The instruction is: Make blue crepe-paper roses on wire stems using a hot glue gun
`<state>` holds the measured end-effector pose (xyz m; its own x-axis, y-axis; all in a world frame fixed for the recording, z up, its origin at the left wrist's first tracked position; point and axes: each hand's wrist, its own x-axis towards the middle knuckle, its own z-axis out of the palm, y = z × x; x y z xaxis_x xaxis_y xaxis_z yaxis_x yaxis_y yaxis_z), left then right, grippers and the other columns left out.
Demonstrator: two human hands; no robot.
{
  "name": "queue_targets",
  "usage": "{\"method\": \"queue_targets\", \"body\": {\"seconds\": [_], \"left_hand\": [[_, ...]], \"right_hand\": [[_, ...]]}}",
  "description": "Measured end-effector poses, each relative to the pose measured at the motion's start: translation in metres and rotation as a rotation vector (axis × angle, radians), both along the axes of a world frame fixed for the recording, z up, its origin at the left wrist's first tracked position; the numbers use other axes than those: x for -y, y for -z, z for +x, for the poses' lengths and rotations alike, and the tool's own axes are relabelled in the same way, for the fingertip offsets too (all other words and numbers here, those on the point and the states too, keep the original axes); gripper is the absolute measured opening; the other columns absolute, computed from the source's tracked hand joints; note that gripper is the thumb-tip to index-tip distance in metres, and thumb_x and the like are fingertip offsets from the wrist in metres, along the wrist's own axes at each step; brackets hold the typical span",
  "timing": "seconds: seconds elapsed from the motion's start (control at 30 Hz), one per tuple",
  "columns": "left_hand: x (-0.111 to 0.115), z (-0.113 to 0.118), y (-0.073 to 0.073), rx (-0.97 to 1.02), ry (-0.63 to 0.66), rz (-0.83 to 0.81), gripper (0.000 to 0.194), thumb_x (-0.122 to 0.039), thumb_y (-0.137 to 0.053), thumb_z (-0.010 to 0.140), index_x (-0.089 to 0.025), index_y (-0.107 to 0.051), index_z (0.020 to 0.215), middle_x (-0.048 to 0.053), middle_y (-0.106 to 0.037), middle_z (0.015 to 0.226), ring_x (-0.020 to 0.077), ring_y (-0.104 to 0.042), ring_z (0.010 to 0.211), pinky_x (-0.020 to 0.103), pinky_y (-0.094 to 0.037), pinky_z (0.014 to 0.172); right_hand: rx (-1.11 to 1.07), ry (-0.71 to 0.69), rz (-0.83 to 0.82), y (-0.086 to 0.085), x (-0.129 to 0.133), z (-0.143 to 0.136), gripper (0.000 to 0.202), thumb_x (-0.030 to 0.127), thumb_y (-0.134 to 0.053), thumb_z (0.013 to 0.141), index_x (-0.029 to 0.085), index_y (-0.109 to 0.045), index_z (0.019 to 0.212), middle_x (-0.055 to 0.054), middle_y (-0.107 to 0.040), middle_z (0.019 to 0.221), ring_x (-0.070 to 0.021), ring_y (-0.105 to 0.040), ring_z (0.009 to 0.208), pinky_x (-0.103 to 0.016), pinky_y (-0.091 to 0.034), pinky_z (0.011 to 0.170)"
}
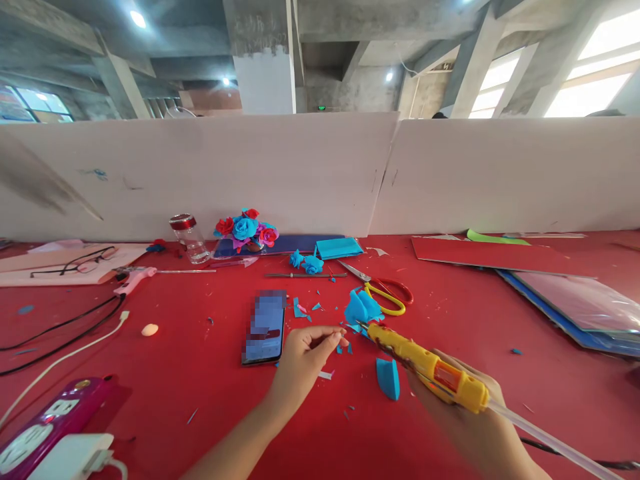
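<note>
Right hand (480, 413) wrapped round the yellow plastic glue gun (420, 357), nozzle right by the crumpled blue paper piece (361, 307) on the red surface (320, 433)! Left hand (297, 367) pinched beside it; contents, can't tell. Best play: steady nozzle, 1 small bead, fingertips clear of the likely hot tip.

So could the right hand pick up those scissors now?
Probably not: the right hand is wrapped around the yellow glue gun. The scissors lie nearby, but it would likely need to let go first.
</note>
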<state>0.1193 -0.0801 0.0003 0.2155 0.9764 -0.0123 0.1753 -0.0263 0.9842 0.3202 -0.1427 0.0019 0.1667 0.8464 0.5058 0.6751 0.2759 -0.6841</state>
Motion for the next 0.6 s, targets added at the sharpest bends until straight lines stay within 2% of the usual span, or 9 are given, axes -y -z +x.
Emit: {"method": "queue_targets", "body": {"seconds": [0.07, 0.23, 0.43, 0.6], "left_hand": [[0.0004, -0.0005, 0.0003, 0.013, 0.004, -0.008, 0.034, -0.04, -0.054, 0.078, -0.016, -0.073, 0.092, 0.007, -0.069, 0.075, 0.0082, -0.036, 0.048, 0.021, -0.029, 0.045], [0.0005, 0.0001, -0.0027, 0.072, 0.012, -0.041, 0.031, -0.038, -0.055, 0.077, -0.016, -0.073, 0.089, 0.008, -0.069, 0.079, 0.0071, -0.033, 0.047, 0.02, -0.026, 0.043], [0.0014, 0.0012, -0.006, 0.089, 0.004, -0.048, 0.028, -0.035, -0.056, 0.075, -0.016, -0.074, 0.087, 0.008, -0.07, 0.078, 0.0065, -0.034, 0.045, 0.02, -0.026, 0.042], [0.0011, 0.001, -0.0049, 0.074, -0.003, -0.038, 0.029, -0.035, -0.056, 0.075, -0.015, -0.074, 0.086, 0.008, -0.069, 0.078, 0.0064, -0.033, 0.046, 0.02, -0.026, 0.042]], "right_hand": [[0.002, -0.018, -0.034, 0.0049, -0.0006, 0.0002, 0.029, 0.033, -0.054, 0.073, 0.023, -0.041, 0.05, 0.004, -0.039, 0.045, -0.0097, -0.036, 0.036, -0.022, -0.03, 0.033], [0.034, 0.038, -0.05, 0.0123, 0.002, -0.0017, 0.027, 0.033, -0.055, 0.074, 0.023, -0.037, 0.055, 0.006, -0.036, 0.049, -0.0086, -0.034, 0.04, -0.02, -0.029, 0.034], [0.021, 0.044, -0.048, 0.0084, 0.0037, -0.0077, 0.03, 0.03, -0.054, 0.073, 0.023, -0.032, 0.054, 0.007, -0.031, 0.05, -0.0084, -0.031, 0.041, -0.02, -0.026, 0.034], [0.012, 0.078, 0.015, 0.0064, 0.0044, -0.0085, 0.03, 0.028, -0.053, 0.073, 0.024, -0.029, 0.055, 0.007, -0.029, 0.052, -0.0085, -0.029, 0.041, -0.021, -0.024, 0.035]]}}
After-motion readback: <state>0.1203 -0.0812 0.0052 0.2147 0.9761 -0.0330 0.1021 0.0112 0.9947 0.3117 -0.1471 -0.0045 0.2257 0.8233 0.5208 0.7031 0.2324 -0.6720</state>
